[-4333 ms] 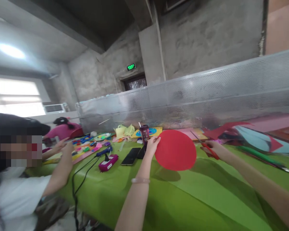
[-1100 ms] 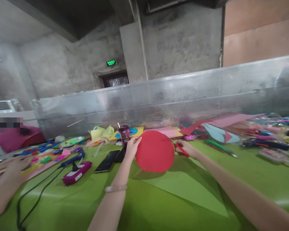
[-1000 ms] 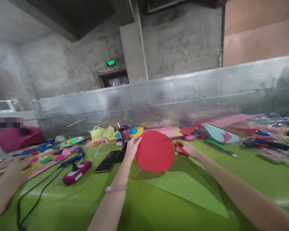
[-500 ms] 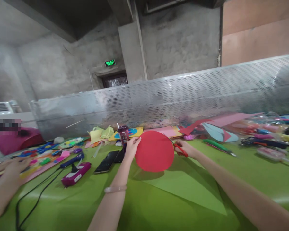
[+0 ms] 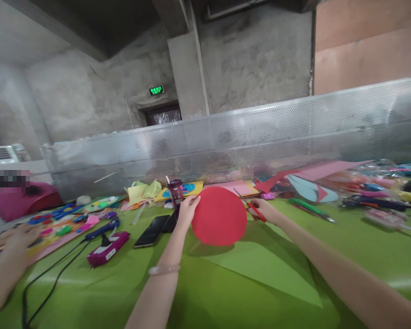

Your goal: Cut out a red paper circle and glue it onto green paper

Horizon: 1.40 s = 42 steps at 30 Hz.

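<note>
My left hand [image 5: 187, 209] pinches the left edge of a red paper disc [image 5: 219, 215] and holds it up above the green table cover [image 5: 89, 292]. Just to the disc's right, my right hand [image 5: 265, 211] grips red-handled scissors [image 5: 249, 205], whose blades point up and left at the disc's upper right edge. A light green paper sheet [image 5: 263, 269] lies flat below the disc.
Two dark phones [image 5: 153, 224], a purple tumbler [image 5: 176, 192] and a purple glue gun [image 5: 106, 242] with a black cord lie left of my hand. Another person's hand [image 5: 15, 237] rests at far left. Coloured papers and craft tools [image 5: 373, 196] crowd the right; a perforated metal screen [image 5: 260, 137] runs behind.
Over four seconds the view swung right, taking the person at left mostly out of frame. In the last second the scissors drew slightly away from the disc's edge; both hands stay put.
</note>
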Tool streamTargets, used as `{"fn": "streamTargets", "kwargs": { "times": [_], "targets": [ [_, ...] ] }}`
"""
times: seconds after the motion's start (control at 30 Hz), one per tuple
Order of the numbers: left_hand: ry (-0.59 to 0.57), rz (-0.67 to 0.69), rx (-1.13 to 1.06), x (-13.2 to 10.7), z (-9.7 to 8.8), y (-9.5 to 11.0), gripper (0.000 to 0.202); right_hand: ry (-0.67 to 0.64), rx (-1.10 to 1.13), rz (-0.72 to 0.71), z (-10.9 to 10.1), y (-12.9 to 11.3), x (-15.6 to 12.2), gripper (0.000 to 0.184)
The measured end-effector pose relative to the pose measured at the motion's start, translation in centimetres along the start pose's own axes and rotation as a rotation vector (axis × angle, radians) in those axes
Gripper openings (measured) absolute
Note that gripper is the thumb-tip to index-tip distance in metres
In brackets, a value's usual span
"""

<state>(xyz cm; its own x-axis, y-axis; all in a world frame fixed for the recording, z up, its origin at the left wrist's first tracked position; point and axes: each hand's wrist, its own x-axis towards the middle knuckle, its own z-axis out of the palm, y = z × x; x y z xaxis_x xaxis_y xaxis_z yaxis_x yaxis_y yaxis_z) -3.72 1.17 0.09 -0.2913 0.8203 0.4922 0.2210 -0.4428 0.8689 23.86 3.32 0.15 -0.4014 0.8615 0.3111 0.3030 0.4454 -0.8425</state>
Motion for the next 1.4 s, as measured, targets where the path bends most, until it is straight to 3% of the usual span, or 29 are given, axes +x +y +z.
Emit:
{"fn": "streamTargets", "kwargs": {
  "times": [0.17,0.37,0.5,0.67,0.77,1.07,1.23,1.4],
  "targets": [
    [-0.128,-0.016,0.003,-0.7,0.5,0.7,0.03,0.055,0.099,-0.007,0.3,-0.9,0.2,0.03],
    [-0.312,-0.029,0.018,-1.8,2.2,1.2,0.026,0.076,0.194,-0.028,2.2,-2.1,-0.3,0.029],
    [-0.325,-0.02,0.018,-2.0,2.6,1.4,0.028,0.187,0.231,-0.023,2.8,-1.7,0.2,0.028],
    [-0.317,-0.057,0.02,-1.8,2.0,1.0,0.035,0.428,0.267,-0.01,1.3,-0.7,1.0,0.028],
    [-0.296,-0.081,0.028,-1.5,1.8,0.5,0.034,0.494,0.287,0.002,0.5,-0.4,1.1,0.028],
    [-0.011,0.033,0.004,-0.7,0.9,0.6,0.035,0.322,0.239,0.125,-0.2,0.6,1.5,0.02],
    [0.015,0.027,0.012,-0.8,0.8,0.7,0.035,0.157,0.187,0.156,-0.1,0.7,1.1,0.018],
    [0.002,0.009,0.017,-1.0,0.9,0.8,0.034,0.091,0.163,0.139,0.2,0.5,1.0,0.018]
  ]
}}
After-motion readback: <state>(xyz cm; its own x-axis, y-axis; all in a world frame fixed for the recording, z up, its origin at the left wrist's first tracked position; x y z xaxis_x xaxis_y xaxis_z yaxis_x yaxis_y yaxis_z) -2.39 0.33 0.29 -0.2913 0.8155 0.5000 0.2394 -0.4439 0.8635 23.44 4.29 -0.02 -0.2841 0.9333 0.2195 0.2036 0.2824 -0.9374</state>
